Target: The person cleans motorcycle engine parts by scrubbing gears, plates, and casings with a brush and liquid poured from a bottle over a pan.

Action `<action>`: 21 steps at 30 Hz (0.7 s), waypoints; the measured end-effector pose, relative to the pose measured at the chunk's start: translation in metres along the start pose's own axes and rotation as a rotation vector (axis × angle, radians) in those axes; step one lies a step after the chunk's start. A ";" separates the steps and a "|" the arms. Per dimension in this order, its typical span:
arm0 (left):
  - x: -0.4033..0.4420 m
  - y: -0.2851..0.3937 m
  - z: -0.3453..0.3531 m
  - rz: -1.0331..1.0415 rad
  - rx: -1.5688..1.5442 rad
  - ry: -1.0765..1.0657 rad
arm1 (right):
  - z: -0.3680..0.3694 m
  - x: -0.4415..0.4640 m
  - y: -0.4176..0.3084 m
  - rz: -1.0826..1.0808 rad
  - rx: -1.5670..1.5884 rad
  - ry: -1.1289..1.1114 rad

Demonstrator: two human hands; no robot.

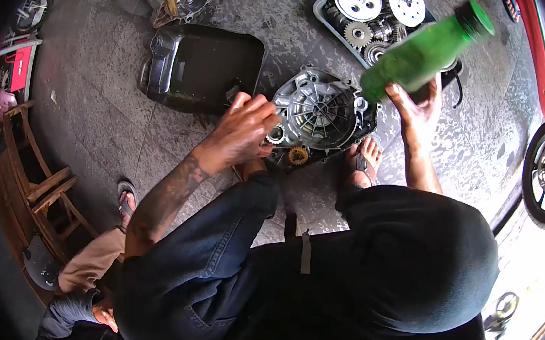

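Slanting bottle (414, 62) — in right hand (417, 112)

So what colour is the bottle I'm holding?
The bottle is green; the head view shows it best.

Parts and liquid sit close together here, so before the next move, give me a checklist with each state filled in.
1. Bottle held: ok, in the right hand, tilted, cap end up.
2. Bottle's cap tight: cannot tell.
3. Left hand away from casing: not ok, at its edge.
4. Left hand's grip: cannot tell, fingertips partly hidden.
5. Right foot well away from casing: not ok, close beside it.
6. Pan upright beside casing: ok, open side up.
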State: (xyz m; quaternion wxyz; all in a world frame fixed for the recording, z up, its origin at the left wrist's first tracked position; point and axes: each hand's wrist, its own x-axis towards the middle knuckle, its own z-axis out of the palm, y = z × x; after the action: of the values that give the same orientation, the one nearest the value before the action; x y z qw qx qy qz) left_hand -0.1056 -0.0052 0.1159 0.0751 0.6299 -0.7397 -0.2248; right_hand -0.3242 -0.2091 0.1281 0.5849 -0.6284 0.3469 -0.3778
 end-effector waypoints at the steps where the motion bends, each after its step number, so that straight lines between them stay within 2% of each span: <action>1: -0.003 0.000 -0.010 -0.007 0.007 0.002 | 0.009 0.010 -0.004 -0.001 -0.011 -0.039; 4: -0.017 -0.012 -0.030 -0.232 -0.349 0.173 | 0.036 0.041 0.012 -0.119 -0.182 -0.139; 5: -0.024 -0.023 -0.025 -0.222 -0.656 0.324 | 0.047 0.049 0.016 -0.156 -0.259 -0.164; 7: -0.037 -0.038 -0.018 -0.421 -1.193 0.438 | 0.065 0.064 0.032 -0.218 -0.475 -0.255; 9: -0.043 -0.054 -0.013 -0.335 -1.490 0.590 | 0.082 0.075 0.050 -0.278 -0.486 -0.334; 11: -0.046 -0.065 -0.007 -0.355 -1.677 0.682 | 0.094 0.082 0.075 -0.345 -0.551 -0.418; 12: -0.047 -0.068 -0.004 -0.356 -1.672 0.699 | 0.098 0.083 0.087 -0.333 -0.538 -0.474; 15: -0.052 -0.078 0.003 -0.301 -2.070 0.797 | 0.110 0.086 0.103 -0.288 -0.539 -0.595; 17: -0.055 -0.082 0.001 -0.348 -2.116 0.819 | 0.111 0.085 0.107 -0.230 -0.525 -0.600; 21: -0.061 -0.098 0.015 -0.282 -2.083 0.864 | 0.112 0.086 0.104 -0.207 -0.575 -0.624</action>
State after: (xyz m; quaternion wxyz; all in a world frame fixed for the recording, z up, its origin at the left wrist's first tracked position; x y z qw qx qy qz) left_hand -0.0114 0.0466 0.0712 0.7850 0.3634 -0.0279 -0.5010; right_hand -0.1841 -0.2393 0.0274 0.4222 -0.8811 0.1799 -0.1145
